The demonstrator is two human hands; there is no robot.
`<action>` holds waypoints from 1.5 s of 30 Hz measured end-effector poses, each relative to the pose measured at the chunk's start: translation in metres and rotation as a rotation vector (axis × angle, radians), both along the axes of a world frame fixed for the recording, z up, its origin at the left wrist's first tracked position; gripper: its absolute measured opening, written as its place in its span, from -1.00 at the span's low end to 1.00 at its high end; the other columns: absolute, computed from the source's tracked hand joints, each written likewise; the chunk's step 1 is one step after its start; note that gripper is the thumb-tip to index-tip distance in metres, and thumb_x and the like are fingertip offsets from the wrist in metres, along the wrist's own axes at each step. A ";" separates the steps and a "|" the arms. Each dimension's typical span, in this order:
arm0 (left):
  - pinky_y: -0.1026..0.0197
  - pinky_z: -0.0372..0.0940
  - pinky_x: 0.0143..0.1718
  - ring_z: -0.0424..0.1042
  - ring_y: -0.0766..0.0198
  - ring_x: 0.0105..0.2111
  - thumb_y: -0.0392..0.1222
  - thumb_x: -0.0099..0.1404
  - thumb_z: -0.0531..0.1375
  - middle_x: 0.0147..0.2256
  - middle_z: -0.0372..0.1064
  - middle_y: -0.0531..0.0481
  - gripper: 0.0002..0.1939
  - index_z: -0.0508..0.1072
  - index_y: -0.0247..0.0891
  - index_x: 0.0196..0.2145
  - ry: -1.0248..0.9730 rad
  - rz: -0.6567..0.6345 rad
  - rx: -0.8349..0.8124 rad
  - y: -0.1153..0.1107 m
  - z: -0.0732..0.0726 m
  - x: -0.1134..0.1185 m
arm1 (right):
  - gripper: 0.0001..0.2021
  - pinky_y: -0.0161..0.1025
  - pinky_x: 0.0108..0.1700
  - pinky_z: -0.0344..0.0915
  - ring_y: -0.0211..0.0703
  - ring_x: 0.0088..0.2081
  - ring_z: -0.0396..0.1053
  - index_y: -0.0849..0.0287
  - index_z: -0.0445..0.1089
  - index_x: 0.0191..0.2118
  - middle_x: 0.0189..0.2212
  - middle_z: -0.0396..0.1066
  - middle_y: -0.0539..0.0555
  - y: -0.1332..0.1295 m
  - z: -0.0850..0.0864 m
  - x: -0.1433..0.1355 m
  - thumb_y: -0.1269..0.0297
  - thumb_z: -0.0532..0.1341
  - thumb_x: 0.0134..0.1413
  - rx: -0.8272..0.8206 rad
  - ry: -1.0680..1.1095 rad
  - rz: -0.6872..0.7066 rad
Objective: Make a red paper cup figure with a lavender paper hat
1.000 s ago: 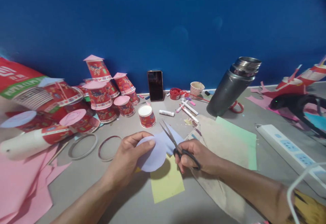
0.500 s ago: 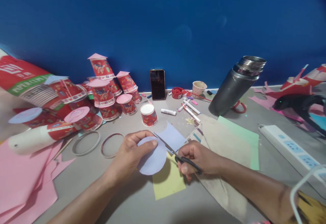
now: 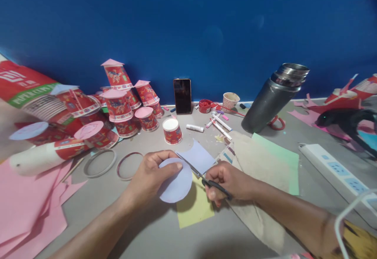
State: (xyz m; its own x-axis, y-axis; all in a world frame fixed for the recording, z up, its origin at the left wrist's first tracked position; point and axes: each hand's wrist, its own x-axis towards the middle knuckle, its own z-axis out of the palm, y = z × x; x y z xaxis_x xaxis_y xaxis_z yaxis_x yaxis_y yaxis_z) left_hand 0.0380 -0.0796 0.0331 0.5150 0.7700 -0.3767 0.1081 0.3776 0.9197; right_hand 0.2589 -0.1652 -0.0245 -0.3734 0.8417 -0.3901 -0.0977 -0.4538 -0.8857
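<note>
Between thumb and fingers, my left hand (image 3: 153, 172) pinches a round disc of pale blue paper (image 3: 176, 184). My right hand (image 3: 225, 182) grips a pair of black-handled scissors (image 3: 216, 186), whose blades reach up and left along the disc's upper right edge. Whether the blades touch the paper I cannot tell. Under the scissors lie a yellow paper sheet (image 3: 196, 213) and a blue paper offcut (image 3: 196, 155) with a curved notch. Just beyond my hands stands an upside-down red paper cup (image 3: 172, 135) with a white top.
Red cups with pink paper tops (image 3: 119, 107) are stacked at the left, near two tape rolls (image 3: 100, 164) and pink sheets (image 3: 26, 200). A phone (image 3: 182, 97) leans on the blue wall. Markers (image 3: 220, 127), a dark flask (image 3: 272, 101) and a power strip (image 3: 338, 172) lie further right.
Both hands stay almost in place, still holding the disc and the scissors. The scissor handles look slightly closer together, and the view has shifted very little.
</note>
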 end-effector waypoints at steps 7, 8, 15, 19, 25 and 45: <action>0.38 0.21 -0.73 0.38 0.30 -0.70 0.02 -0.03 0.50 -0.64 0.48 -0.01 -0.64 0.52 -0.28 -0.48 -0.010 -0.004 0.003 0.001 -0.002 0.001 | -0.44 -0.39 -0.54 0.29 -0.32 -0.60 0.35 0.24 0.40 -0.51 -0.65 0.39 -0.04 0.000 0.000 0.000 -0.13 0.58 -0.38 -0.002 -0.023 0.000; 0.37 0.21 -0.73 0.38 0.30 -0.71 0.03 -0.03 0.50 -0.64 0.48 -0.01 -0.64 0.52 -0.28 -0.48 -0.010 -0.008 0.006 0.001 -0.002 0.001 | -0.44 -0.39 -0.54 0.29 -0.32 -0.61 0.35 0.24 0.40 -0.51 -0.65 0.40 -0.04 0.000 0.000 0.000 -0.13 0.58 -0.38 -0.004 -0.023 0.000; 0.36 0.23 -0.70 0.38 0.30 -0.70 0.03 0.00 0.49 -0.63 0.48 0.01 -0.65 0.53 -0.26 -0.46 -0.010 -0.021 0.022 0.002 -0.003 0.000 | -0.43 -0.39 -0.55 0.30 -0.32 -0.62 0.35 0.24 0.40 -0.52 -0.65 0.40 -0.03 0.000 0.000 -0.003 -0.16 0.58 -0.41 -0.008 -0.013 -0.017; 0.36 0.24 -0.69 0.41 0.29 -0.68 0.03 0.02 0.47 -0.61 0.50 0.01 -0.67 0.55 -0.26 -0.45 0.038 -0.055 0.050 0.003 -0.004 -0.002 | -0.41 -0.38 -0.55 0.31 -0.31 -0.62 0.36 0.24 0.40 -0.52 -0.67 0.38 -0.04 0.000 -0.001 -0.002 -0.18 0.57 -0.39 0.010 -0.011 -0.028; 0.36 0.24 -0.68 0.42 0.29 -0.67 -0.02 -0.01 0.47 -0.61 0.51 0.02 -0.73 0.58 -0.26 -0.48 0.105 -0.105 0.075 0.004 0.001 -0.002 | -0.38 -0.40 -0.55 0.30 -0.32 -0.60 0.36 0.27 0.42 -0.48 -0.63 0.40 -0.02 0.001 0.000 0.003 -0.22 0.56 -0.39 0.028 -0.006 0.025; 0.38 0.26 -0.64 0.45 0.32 -0.64 -0.10 -0.01 0.47 -0.58 0.53 0.04 -0.79 0.65 -0.27 -0.42 0.098 -0.180 0.010 0.007 -0.002 -0.005 | -0.48 -0.42 -0.55 0.27 -0.36 -0.63 0.31 0.24 0.42 -0.54 -0.68 0.37 -0.08 -0.001 0.001 -0.001 -0.09 0.59 -0.37 -0.063 -0.037 0.049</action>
